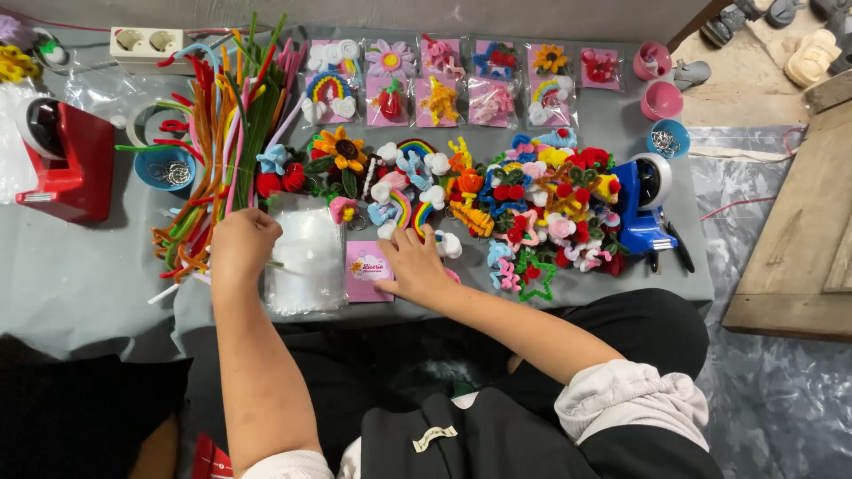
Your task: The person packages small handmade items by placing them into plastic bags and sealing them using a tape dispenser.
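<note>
The pink card (367, 270) lies flat on the grey tabletop (80, 266), at the near edge in front of the person, just right of a stack of clear plastic bags (306, 253). The right hand (413, 266) rests on the card's right side with its fingers spread and pressed down flat, not curled round anything, which seems meant to keep the card from sliding. The left hand (241, 244) sits at the left edge of the bag stack, knuckles up and fingers curled in as if pinching the top bag; what they grip is hidden under the hand, so I cannot tell for sure.

Card and bags lie side by side within easy reach of both hands, a sensible layout for pairing one with the other. Just beyond the card, toward the far side of the tabletop, lies a wide heap of finished pipe-cleaner figures (497, 195): rainbows, flowers, stars, hearts. Farther from the card still, a row of already bagged figures on pink cards (461, 80) runs along the back. Left of the bags a bundle of loose pipe cleaners (222, 142) fans out, with a blue bowl of metal rings (166, 168) and a red tape dispenser (71, 160) beyond it. Well right of the card stands a blue tape dispenser (643, 208), near small pink and blue cups (661, 99).
</note>
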